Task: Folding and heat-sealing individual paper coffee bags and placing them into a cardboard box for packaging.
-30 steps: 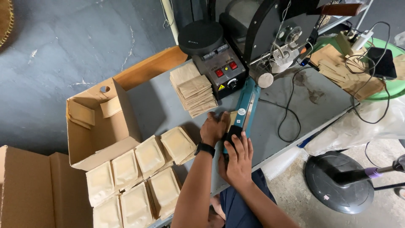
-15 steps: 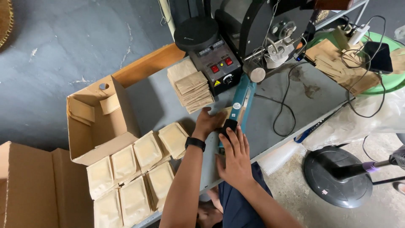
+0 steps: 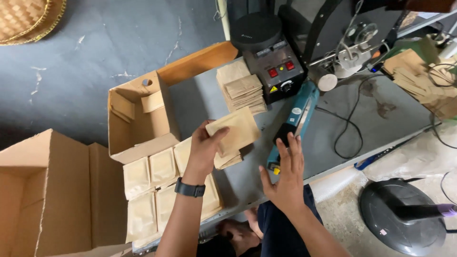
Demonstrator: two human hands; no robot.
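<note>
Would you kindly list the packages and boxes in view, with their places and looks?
Pouch: flat tan paper, in left hand.
Pouch stack: tan, beside the black control box.
Filled pouches: tan, in rows at table edge.
Open box: brown cardboard, on table.

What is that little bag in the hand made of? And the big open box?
The pouch in the left hand looks like matte brown kraft paper, creased and dull. The open box looks like corrugated cardboard: stiff tan walls with raw cut edges.
</note>
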